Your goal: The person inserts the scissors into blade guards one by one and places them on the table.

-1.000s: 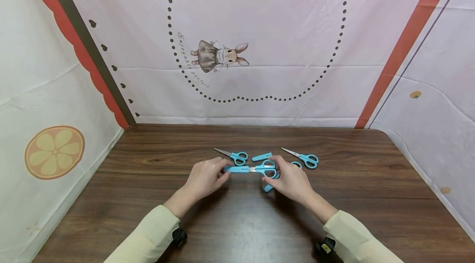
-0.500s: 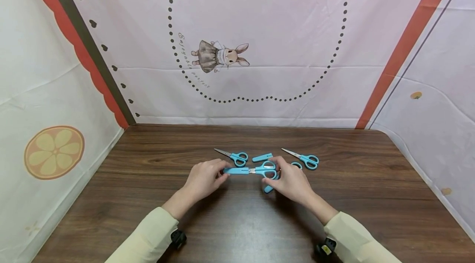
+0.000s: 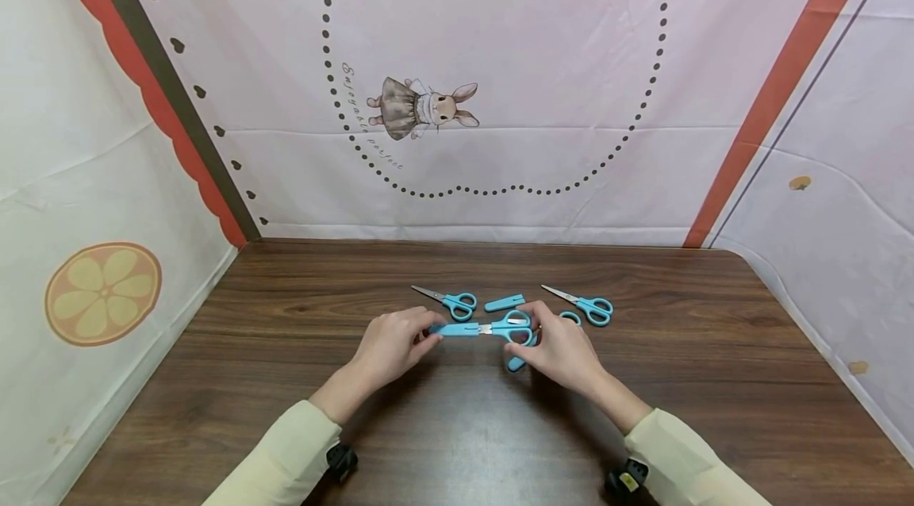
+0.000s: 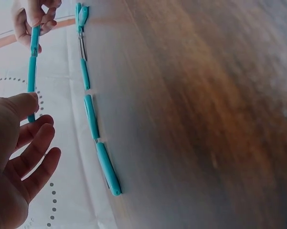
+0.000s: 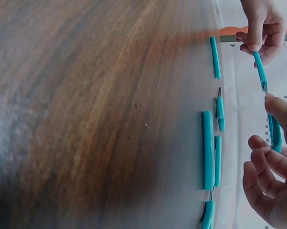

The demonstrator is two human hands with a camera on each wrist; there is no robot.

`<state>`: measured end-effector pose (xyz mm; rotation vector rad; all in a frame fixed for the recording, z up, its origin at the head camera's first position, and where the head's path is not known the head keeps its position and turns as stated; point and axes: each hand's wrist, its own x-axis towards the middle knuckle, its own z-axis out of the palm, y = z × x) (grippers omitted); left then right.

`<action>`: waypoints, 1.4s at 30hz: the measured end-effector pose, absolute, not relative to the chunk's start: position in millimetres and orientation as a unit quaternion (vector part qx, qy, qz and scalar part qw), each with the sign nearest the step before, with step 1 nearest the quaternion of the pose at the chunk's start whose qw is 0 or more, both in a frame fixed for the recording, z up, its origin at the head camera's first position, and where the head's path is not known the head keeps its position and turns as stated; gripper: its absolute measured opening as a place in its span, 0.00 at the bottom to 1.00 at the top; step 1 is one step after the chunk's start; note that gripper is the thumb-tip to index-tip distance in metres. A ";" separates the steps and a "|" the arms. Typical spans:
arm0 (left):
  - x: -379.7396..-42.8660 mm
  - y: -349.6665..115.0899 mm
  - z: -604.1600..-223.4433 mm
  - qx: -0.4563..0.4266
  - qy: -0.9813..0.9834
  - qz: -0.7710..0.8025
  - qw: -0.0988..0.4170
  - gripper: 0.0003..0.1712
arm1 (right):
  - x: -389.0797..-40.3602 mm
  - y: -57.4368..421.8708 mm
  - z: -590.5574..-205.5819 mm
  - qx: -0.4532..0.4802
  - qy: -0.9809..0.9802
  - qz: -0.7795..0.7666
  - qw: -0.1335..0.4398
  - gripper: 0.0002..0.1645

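Note:
Between the hands, a pair of scissors [image 3: 512,327] with light-blue handles is held above the table, its blades partly inside a blue blade cover [image 3: 458,329]. A short bit of metal shows between cover and handles. My left hand [image 3: 391,343] pinches the cover's far end between thumb and fingertips, as the cover [image 4: 32,74] shows in the left wrist view. On the other side, my right hand [image 3: 560,346] pinches the handle loops; the right wrist view shows the handle [image 5: 275,131] by the thumb and fingers. The other fingers are spread loosely.
Uncovered scissors [image 3: 460,304] lie behind the left hand, and another uncovered pair [image 3: 595,310] to the right. A loose blue cover [image 3: 504,303] lies between them. Under the right hand, a blue cover [image 3: 517,364] and a handle loop [image 3: 570,317] are partly hidden. Patterned cloth [image 3: 557,93] hangs behind the table.
The held scissors and cover have shifted very slightly toward me. Both grips look the same, and the bit of metal showing is about as long as before.

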<state>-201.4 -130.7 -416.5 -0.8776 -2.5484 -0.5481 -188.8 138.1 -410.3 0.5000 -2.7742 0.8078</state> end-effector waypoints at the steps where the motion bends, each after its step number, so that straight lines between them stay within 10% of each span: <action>1: -201.2 -130.6 -416.2 -0.314 -0.908 -0.196 0.195 0.08 | -188.5 138.2 -409.8 0.170 -0.941 0.274 0.104 0.34; 42: -195.6 -121.3 -405.9 -0.310 -0.908 -0.194 0.203 0.07 | -182.9 140.4 -413.0 0.189 -0.933 0.280 0.127 0.33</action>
